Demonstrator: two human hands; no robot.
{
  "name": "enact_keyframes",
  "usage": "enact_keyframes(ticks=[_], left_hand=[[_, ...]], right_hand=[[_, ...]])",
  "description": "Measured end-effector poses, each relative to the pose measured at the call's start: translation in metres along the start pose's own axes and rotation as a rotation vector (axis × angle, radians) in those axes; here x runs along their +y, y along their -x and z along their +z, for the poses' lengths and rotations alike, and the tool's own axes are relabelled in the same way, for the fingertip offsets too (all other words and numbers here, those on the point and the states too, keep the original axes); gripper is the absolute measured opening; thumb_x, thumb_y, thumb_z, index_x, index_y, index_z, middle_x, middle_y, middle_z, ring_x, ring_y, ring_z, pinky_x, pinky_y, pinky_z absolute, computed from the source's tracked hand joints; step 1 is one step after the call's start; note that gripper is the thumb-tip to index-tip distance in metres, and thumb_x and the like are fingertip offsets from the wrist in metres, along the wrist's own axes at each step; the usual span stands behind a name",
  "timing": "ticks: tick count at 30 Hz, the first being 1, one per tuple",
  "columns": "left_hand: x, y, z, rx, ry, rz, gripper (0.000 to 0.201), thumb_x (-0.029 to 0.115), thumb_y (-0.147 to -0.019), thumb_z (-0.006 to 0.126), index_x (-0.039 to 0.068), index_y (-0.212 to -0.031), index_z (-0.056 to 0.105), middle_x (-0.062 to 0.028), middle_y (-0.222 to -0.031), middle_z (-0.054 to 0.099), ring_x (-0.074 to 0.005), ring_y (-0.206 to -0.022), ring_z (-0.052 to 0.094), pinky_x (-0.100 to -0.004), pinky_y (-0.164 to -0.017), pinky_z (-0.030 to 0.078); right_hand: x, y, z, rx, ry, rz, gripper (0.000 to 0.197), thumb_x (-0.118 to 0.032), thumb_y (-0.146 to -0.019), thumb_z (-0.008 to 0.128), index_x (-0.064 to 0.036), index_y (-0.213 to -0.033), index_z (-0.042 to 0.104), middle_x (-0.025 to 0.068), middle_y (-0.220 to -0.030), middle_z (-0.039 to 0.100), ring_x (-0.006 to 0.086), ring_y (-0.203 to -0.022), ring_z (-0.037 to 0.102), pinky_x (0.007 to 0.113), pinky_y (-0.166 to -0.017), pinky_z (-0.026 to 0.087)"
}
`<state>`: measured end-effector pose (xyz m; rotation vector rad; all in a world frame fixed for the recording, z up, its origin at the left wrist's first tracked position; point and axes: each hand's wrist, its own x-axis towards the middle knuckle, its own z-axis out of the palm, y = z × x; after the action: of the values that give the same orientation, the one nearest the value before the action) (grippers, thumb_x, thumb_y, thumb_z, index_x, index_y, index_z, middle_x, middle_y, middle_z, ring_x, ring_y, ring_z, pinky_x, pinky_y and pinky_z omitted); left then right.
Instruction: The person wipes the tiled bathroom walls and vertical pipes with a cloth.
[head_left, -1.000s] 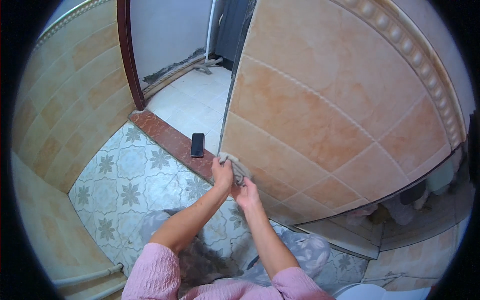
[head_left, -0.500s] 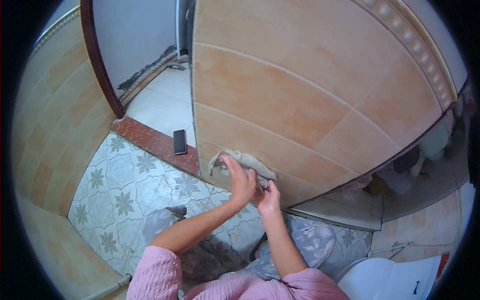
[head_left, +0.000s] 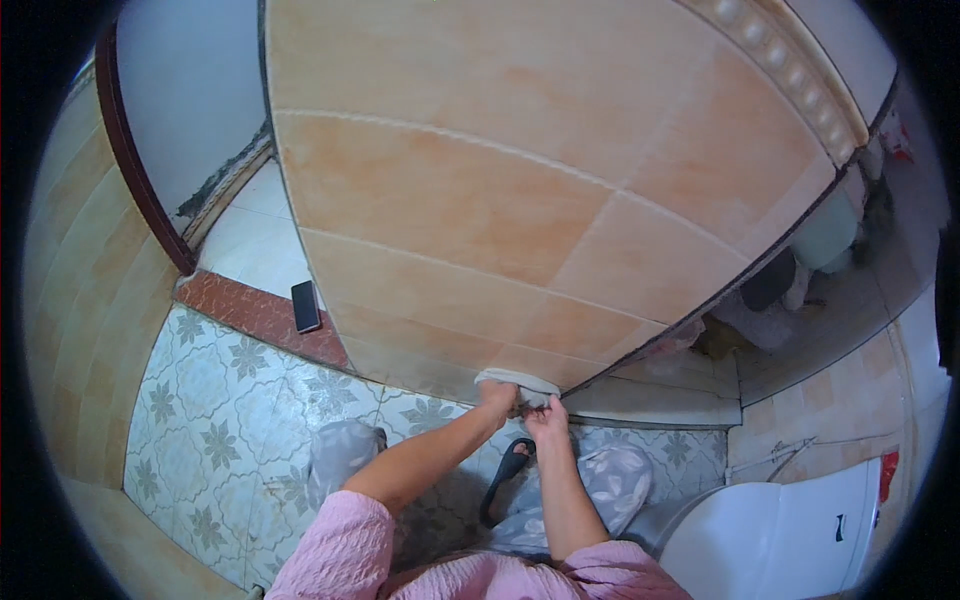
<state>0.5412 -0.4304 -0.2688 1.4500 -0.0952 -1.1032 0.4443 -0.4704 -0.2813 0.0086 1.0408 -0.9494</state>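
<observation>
A pale grey-white cloth (head_left: 540,383) is bunched low against the beige-orange tiled wall (head_left: 420,200), just above the floor, by the wall's right corner. My left hand (head_left: 499,397) is closed on the cloth's left part, its knuckles close to the tiles. At the right end of the cloth, my right hand (head_left: 546,418) pinches its edge between closed fingers. The two hands are side by side, and part of the cloth is hidden behind them.
A dark phone (head_left: 305,307) lies on the reddish doorway threshold (head_left: 245,312) to the left. Under me is a patterned tile floor (head_left: 200,370), with my dark sandal (head_left: 508,480) on it. A white toilet (head_left: 770,530) stands at lower right, below a recess with blurred items (head_left: 770,280).
Both hands and the cloth have moved right and lower along the wall, and the cloth is more bunched. My view has shifted to the right.
</observation>
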Motion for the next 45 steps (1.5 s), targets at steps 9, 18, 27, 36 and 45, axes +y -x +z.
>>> enact_keyframes(ticks=[9, 18, 27, 36, 45], left_hand=[[0.077, 0.078, -0.012, -0.130, 0.005, 0.386, 0.024, 0.012, -0.079, 0.068, -0.002, -0.097, 0.062, -0.0055, -0.078, 0.065, -0.0128, -0.063, 0.060, -0.0262, -0.050, 0.050], [0.088, 0.076, -0.001, -0.050, -0.350, 0.712, 0.024, 0.021, -0.076, 0.069, 0.000, -0.087, 0.069, -0.0112, -0.068, 0.067, -0.0156, -0.060, 0.064, -0.0322, -0.055, 0.050], [-0.048, -0.017, 0.023, -0.201, -0.628, 0.131, 0.043, 0.035, -0.078, 0.063, -0.004, -0.097, 0.065, -0.0248, -0.092, 0.065, -0.0369, -0.088, 0.065, -0.0417, -0.075, 0.051], [0.049, 0.051, 0.014, -0.350, -0.381, 0.416, 0.034, 0.030, -0.087, 0.061, -0.003, -0.083, 0.064, -0.0041, -0.068, 0.062, -0.0106, -0.062, 0.056, -0.0284, -0.056, 0.048], [0.053, 0.052, 0.011, -0.244, -0.320, 0.557, 0.036, 0.032, -0.086, 0.060, -0.003, -0.079, 0.065, -0.0141, -0.059, 0.061, -0.0178, -0.052, 0.059, -0.0333, -0.050, 0.045]], right_hand=[[-0.038, 0.093, 0.037, -0.276, 0.085, -0.344, 0.030, -0.006, -0.084, 0.061, -0.0044, -0.112, 0.052, 0.0083, -0.114, 0.056, 0.0202, -0.106, 0.054, 0.036, -0.093, 0.044], [-0.019, 0.077, 0.037, -0.231, 0.098, -0.660, 0.032, -0.009, -0.084, 0.063, -0.0092, -0.114, 0.052, 0.0037, -0.116, 0.054, 0.0173, -0.106, 0.052, 0.033, -0.090, 0.042], [-0.020, -0.035, -0.037, -0.073, 0.021, -0.091, 0.026, -0.021, -0.088, 0.056, -0.0124, -0.113, 0.054, 0.0077, -0.106, 0.061, 0.0236, -0.098, 0.060, 0.040, -0.081, 0.053], [-0.032, 0.080, 0.024, -0.169, 0.429, -0.962, 0.018, -0.015, -0.089, 0.056, -0.0043, -0.103, 0.050, 0.0044, -0.103, 0.055, 0.0149, -0.097, 0.050, 0.031, -0.086, 0.039], [-0.009, 0.062, 0.027, -0.093, 0.624, -1.310, 0.042, -0.013, -0.090, 0.055, -0.0008, -0.126, 0.037, 0.0119, -0.117, 0.046, 0.0196, -0.104, 0.048, 0.032, -0.090, 0.039]])
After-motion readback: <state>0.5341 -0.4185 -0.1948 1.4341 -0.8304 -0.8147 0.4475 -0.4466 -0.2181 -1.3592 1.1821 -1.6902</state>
